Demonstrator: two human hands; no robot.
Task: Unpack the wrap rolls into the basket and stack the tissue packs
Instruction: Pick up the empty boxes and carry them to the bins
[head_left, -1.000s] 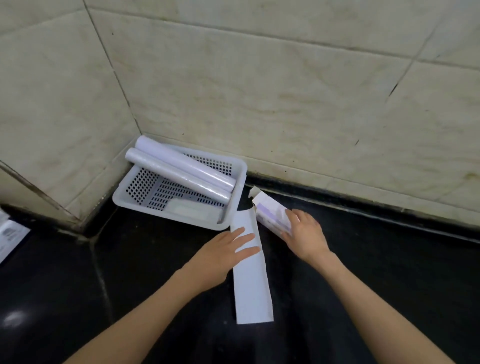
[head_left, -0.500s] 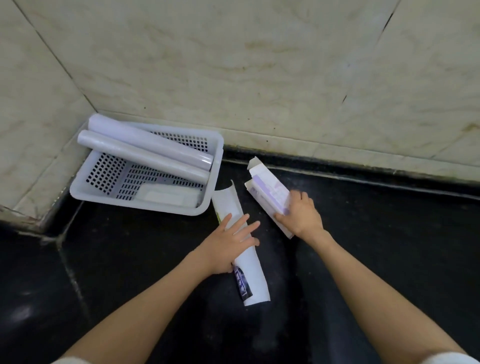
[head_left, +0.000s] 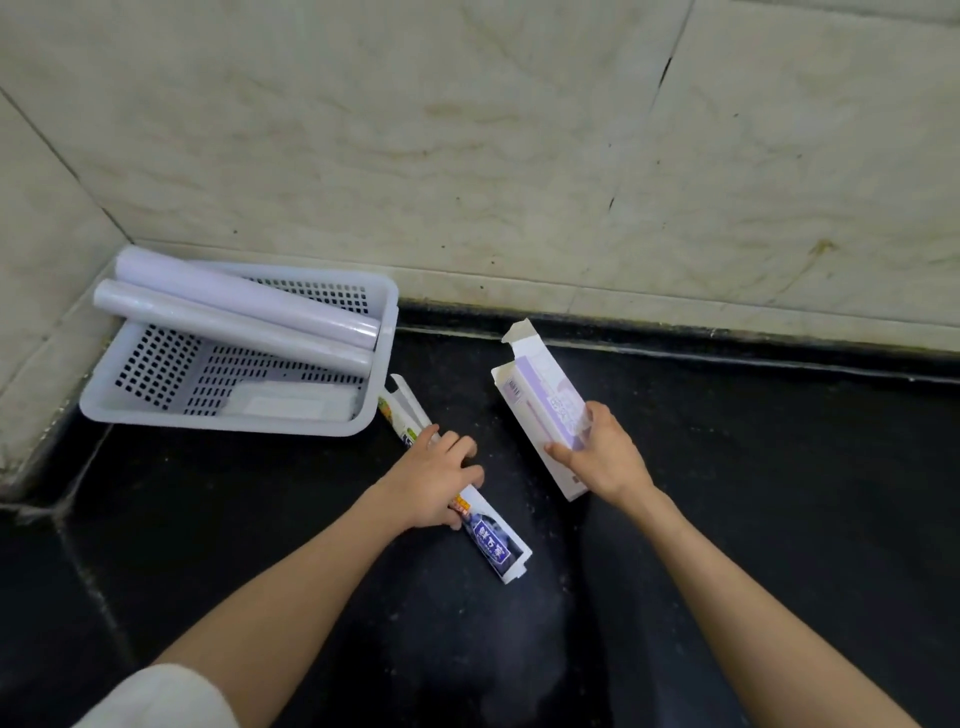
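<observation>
Your left hand (head_left: 435, 475) clamps the printed carton (head_left: 491, 543) on the black counter (head_left: 779, 493); your right hand (head_left: 602, 457) grips the opened purple box (head_left: 540, 395).

2 pale lilac wrap rolls (head_left: 244, 312) lie side by side, diagonal, in white perforated basket (head_left: 234, 421), just past left fingers (head_left: 457, 447). Printed wrap box (head_left: 488, 540) lies flat under them. Lilac box (head_left: 545, 410), end flap open, pinched in right fingers (head_left: 563, 452).
</observation>
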